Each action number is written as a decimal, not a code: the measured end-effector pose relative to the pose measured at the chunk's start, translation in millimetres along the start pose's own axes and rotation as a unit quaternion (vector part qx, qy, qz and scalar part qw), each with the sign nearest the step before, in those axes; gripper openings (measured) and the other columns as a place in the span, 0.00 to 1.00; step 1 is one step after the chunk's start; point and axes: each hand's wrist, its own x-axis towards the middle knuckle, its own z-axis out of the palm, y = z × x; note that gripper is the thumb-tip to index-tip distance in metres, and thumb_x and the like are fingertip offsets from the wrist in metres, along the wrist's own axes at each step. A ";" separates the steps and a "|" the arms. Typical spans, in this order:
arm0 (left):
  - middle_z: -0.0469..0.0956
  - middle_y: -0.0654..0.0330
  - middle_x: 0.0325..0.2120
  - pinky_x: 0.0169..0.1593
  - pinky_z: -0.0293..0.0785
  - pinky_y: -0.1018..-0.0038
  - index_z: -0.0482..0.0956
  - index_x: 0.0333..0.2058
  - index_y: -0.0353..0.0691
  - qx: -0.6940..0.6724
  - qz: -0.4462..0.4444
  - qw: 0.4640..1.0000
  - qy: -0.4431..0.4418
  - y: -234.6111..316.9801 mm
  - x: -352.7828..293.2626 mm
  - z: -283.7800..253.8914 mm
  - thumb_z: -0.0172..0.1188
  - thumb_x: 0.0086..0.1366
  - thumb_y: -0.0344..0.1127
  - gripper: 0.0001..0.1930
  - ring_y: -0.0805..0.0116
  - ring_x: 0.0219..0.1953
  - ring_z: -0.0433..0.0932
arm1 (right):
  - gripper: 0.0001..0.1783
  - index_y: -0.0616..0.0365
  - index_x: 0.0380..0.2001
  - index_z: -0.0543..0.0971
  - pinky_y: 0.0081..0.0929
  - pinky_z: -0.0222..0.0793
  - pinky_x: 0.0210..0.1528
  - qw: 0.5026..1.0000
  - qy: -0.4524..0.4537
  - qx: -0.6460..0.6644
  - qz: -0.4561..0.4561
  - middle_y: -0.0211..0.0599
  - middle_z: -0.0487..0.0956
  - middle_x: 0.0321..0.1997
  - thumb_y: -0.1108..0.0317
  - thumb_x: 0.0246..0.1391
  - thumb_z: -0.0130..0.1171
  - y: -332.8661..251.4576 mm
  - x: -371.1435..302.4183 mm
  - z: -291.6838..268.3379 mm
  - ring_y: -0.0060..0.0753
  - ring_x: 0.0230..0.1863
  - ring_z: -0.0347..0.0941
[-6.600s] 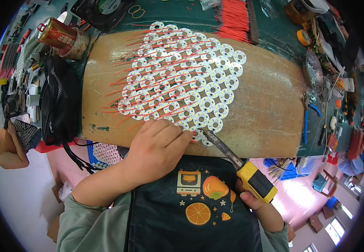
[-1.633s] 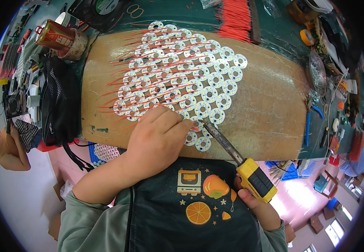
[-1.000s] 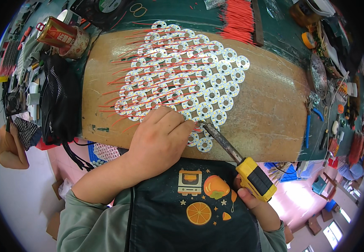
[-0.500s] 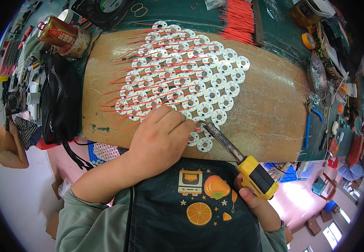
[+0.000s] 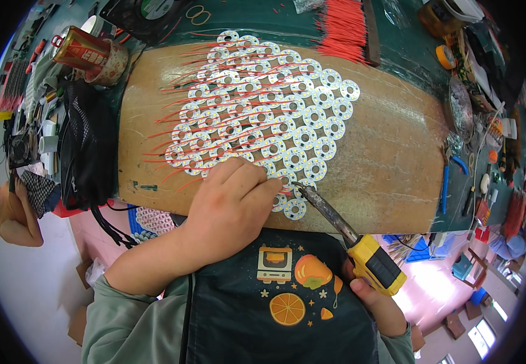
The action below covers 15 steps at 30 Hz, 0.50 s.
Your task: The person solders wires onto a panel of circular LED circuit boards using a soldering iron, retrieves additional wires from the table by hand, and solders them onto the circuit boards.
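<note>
My left hand (image 5: 231, 203) reaches over the near edge of a sheet of round white LED rings (image 5: 304, 138). Its thumb and fingers are pinched together beside a ring, with a bit of red wire at the fingertips; most of what they hold is hidden. Thin red wires (image 5: 175, 115) run out from the rings toward the left. In my right hand (image 5: 369, 294) is a soldering iron (image 5: 374, 264) with a yellow and black handle. Its dark metal tip slants up to the left and ends close to the left fingertips, just right of the pinched spot.
A brown board (image 5: 390, 145) lies under the rings on a green table. A thick bundle of red wires (image 5: 345, 30) is at the back. Blue-handled pliers (image 5: 445, 185) lie at the right, a red can (image 5: 81, 50) and black bag (image 5: 87, 139) at the left. Another person (image 5: 17, 209) is far left.
The soldering iron has shifted slightly to the right and toward me, its tip drawing back a little from the left fingertips. The left hand stays pinched in nearly the same place.
</note>
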 end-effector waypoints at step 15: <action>0.75 0.63 0.28 0.36 0.71 0.69 0.82 0.36 0.39 -0.002 0.016 1.000 -0.010 -0.4 -2.9 2.9 0.67 0.45 0.22 0.16 0.64 0.32 0.75 | 0.16 0.55 0.26 0.78 0.34 0.70 0.28 0.999 0.012 -0.032 -0.017 0.37 0.77 0.25 0.53 0.55 0.62 4.4 -3.8 3.3 0.44 0.26 0.75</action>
